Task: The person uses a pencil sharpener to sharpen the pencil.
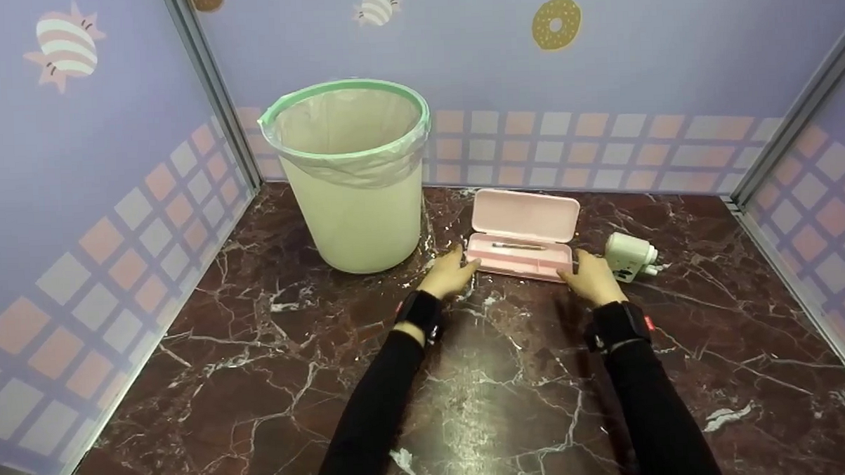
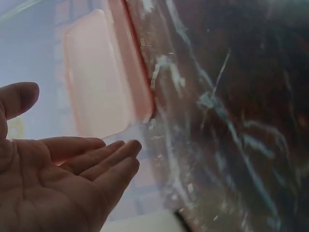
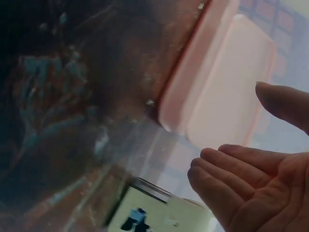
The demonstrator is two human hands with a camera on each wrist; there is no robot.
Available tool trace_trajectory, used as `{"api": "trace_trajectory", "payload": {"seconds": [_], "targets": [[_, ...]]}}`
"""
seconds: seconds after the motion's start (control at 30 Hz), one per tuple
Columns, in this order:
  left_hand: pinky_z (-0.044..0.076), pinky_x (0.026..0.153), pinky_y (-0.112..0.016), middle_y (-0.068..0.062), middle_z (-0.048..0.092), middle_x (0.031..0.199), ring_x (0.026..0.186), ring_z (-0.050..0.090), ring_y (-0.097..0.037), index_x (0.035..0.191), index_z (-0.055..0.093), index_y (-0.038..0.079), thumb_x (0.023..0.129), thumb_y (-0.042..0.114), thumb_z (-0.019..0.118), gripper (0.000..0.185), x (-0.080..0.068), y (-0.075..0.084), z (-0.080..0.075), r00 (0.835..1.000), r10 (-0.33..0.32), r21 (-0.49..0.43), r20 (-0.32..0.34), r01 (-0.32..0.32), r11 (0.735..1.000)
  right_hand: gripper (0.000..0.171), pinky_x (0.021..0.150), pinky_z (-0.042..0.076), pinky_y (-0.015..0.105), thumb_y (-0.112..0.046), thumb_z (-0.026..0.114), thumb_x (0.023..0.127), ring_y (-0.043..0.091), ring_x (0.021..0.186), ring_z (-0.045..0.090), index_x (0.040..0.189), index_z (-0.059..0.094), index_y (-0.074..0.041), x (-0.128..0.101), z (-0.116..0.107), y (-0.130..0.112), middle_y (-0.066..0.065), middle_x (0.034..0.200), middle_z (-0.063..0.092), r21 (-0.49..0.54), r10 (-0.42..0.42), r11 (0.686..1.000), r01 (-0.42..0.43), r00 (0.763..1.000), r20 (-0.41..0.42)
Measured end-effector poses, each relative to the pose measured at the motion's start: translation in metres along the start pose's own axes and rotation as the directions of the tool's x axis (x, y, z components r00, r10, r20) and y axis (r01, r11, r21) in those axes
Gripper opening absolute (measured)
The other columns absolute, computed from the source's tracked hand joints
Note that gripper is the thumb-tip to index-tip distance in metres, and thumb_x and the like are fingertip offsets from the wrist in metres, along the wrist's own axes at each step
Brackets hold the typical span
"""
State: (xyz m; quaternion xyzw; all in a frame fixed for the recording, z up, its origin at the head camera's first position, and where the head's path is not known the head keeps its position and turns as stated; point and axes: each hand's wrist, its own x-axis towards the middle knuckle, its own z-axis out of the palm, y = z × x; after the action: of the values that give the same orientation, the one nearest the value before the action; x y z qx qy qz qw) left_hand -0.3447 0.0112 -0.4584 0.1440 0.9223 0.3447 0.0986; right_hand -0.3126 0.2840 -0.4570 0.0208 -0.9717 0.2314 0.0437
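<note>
Pencil case [image 1: 523, 235], pink, lid up and probably light, rigid, slick plastic, sits between the left hand [image 1: 448, 274] and right hand [image 1: 592, 277], both loosely spread and gripping nothing, so its short ends look best to hold.

Dark red marble tabletop [image 1: 259, 384] enclosed by lilac walls [image 1: 669, 60] with pastel checks, doughnut and bee prints.

We see a dark red marble table [image 1: 259, 384] veined in white. On it, toward the back left, stands a pale bin [image 1: 354, 198] lined with a clear bag under a green rim. Right of the bin lies a pink case [image 1: 524, 237], its lid open and a thin pen inside. Just beside the case's right end sits a small white charger [image 1: 629, 256].
</note>
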Motion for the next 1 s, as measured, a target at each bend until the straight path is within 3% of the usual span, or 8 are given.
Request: {"api": "trace_trajectory", "payload": {"seconds": [0.1,0.3,0.43,0.53,0.6,0.77,0.9,1.0], "targets": [[0.026,0.121,-0.043,-0.022,0.034,0.157,0.146,0.034,-0.036,0.153,0.026,-0.004,0.103,0.040,0.040,0.068,0.010,-0.002,0.003,0.999,-0.008,-0.005,0.033,0.008,1.000,0.054,0.104,0.040,0.061,-0.019,0.056,0.094,0.060,0.119,0.049,0.126,0.047,0.022,0.005,0.003,0.001,0.045,0.124,0.052,-0.047,0.025,0.999,-0.024,1.000,0.015],[0.037,0.115,-0.046,-0.024,0.050,0.145,0.136,0.048,-0.038,0.149,0.038,0.001,0.101,0.032,0.043,0.057,0.025,-0.004,0.006,0.998,0.056,0.005,0.038,-0.056,0.998,0.040,0.092,0.047,0.064,-0.013,0.055,0.091,0.061,0.108,0.056,0.106,0.057,0.023,0.013,0.008,0.001,0.046,0.111,0.058,-0.067,0.025,0.997,-0.027,0.999,-0.031],[0.039,0.113,-0.045,-0.026,0.053,0.141,0.133,0.051,-0.040,0.144,0.044,-0.003,0.100,0.026,0.044,0.053,0.032,-0.004,0.009,0.997,0.076,0.024,0.028,-0.076,0.997,0.022,0.082,0.049,0.063,-0.006,0.053,0.086,0.059,0.097,0.062,0.079,0.059,0.014,0.015,0.010,0.001,0.043,0.099,0.063,-0.015,0.028,0.999,-0.030,0.995,-0.091],[0.042,0.110,-0.045,-0.025,0.058,0.136,0.129,0.054,-0.040,0.136,0.053,-0.004,0.099,0.022,0.045,0.046,0.036,-0.004,0.009,0.997,0.071,0.053,-0.003,-0.070,0.996,0.019,0.077,0.050,0.062,-0.003,0.053,0.083,0.057,0.091,0.064,0.067,0.055,0.007,0.016,0.011,0.001,0.040,0.092,0.065,0.009,0.050,0.999,-0.049,0.990,-0.134],[0.045,0.107,-0.045,-0.025,0.061,0.131,0.125,0.057,-0.039,0.128,0.059,-0.004,0.098,0.021,0.047,0.041,0.036,-0.004,0.008,0.998,0.050,0.075,-0.037,-0.047,0.996,0.018,0.077,0.050,0.061,-0.002,0.055,0.082,0.056,0.090,0.065,0.068,0.057,0.008,0.017,0.011,0.001,0.039,0.091,0.066,0.012,0.058,0.998,-0.057,0.986,-0.153],[0.051,0.098,-0.045,-0.024,0.067,0.120,0.116,0.064,-0.038,0.113,0.066,-0.005,0.096,0.021,0.055,0.033,0.033,-0.004,0.004,0.993,-0.006,0.137,-0.118,0.023,0.990,0.017,0.083,0.052,0.058,0.000,0.063,0.078,0.053,0.092,0.065,0.086,0.068,0.015,0.018,0.008,0.005,0.034,0.092,0.069,0.003,0.054,0.999,-0.055,0.988,-0.147],[0.054,0.092,-0.044,-0.021,0.072,0.109,0.106,0.069,-0.036,0.098,0.072,-0.004,0.090,0.015,0.065,0.022,0.031,-0.006,0.004,0.987,0.005,0.187,-0.158,0.025,0.982,0.021,0.086,0.052,0.056,0.003,0.070,0.073,0.051,0.094,0.066,0.092,0.071,0.013,0.019,0.006,0.008,0.031,0.092,0.071,0.022,0.069,0.998,-0.067,0.990,-0.122],[0.055,0.091,-0.043,-0.020,0.074,0.105,0.103,0.070,-0.035,0.098,0.075,-0.002,0.086,0.011,0.070,0.018,0.030,-0.010,0.006,0.983,0.024,0.186,-0.181,0.011,0.982,0.024,0.087,0.052,0.055,0.005,0.074,0.070,0.049,0.093,0.067,0.092,0.072,0.012,0.019,0.006,0.010,0.029,0.092,0.072,0.048,0.084,0.996,-0.079,0.991,-0.105]]}}
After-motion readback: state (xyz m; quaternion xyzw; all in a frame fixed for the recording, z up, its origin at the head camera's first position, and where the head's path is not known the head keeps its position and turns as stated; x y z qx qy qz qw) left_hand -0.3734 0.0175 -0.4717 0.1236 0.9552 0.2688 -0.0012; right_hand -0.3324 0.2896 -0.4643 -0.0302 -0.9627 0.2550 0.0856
